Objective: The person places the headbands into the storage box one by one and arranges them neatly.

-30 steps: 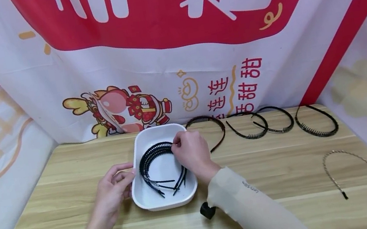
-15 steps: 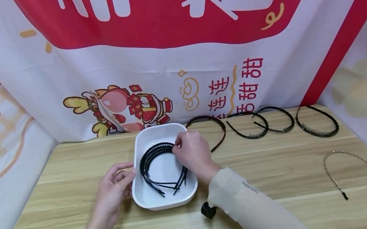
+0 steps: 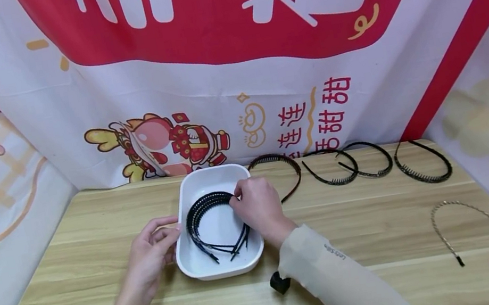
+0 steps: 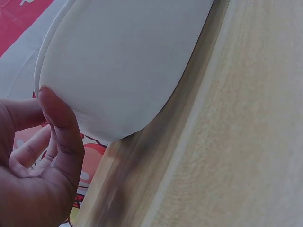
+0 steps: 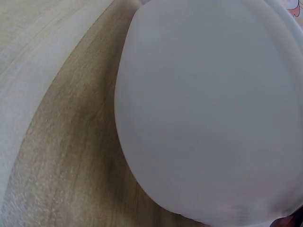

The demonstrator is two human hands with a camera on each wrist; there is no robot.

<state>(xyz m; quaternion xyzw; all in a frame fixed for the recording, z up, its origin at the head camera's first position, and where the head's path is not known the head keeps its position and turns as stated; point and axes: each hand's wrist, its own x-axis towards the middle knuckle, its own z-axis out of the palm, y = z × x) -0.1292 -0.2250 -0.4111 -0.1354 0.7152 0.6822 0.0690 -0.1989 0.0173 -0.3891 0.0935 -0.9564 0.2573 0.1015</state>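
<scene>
A white rectangular tub (image 3: 223, 273) holds several black toothed headbands (image 3: 194, 220), nested in one another with their tips toward the near end. My left hand (image 3: 150, 252) is at the tub's left side, its thumb and fingers on the rim; the left wrist view shows the hand (image 4: 47, 156) pinching the edge of the tub (image 4: 118, 66). Over the tub's right rim reaches my right hand (image 3: 259, 205), its fingertips pinching the right side of the headband bundle. In the right wrist view the tub's outer wall (image 5: 208, 109) fills most of the picture.
A dark brown headband (image 3: 297, 168) lies right behind the tub. Two overlapping black headbands (image 3: 339, 181) and another black one (image 3: 428, 179) are along the back edge. A thin twisted metallic headband (image 3: 473, 208) lies at the right. A printed cloth (image 3: 195, 90) hangs behind the table (image 3: 347, 243).
The right hand has shifted slightly downward, and the headbands' upper arc sits a little lower in the tub. My left hand stays at the rim.
</scene>
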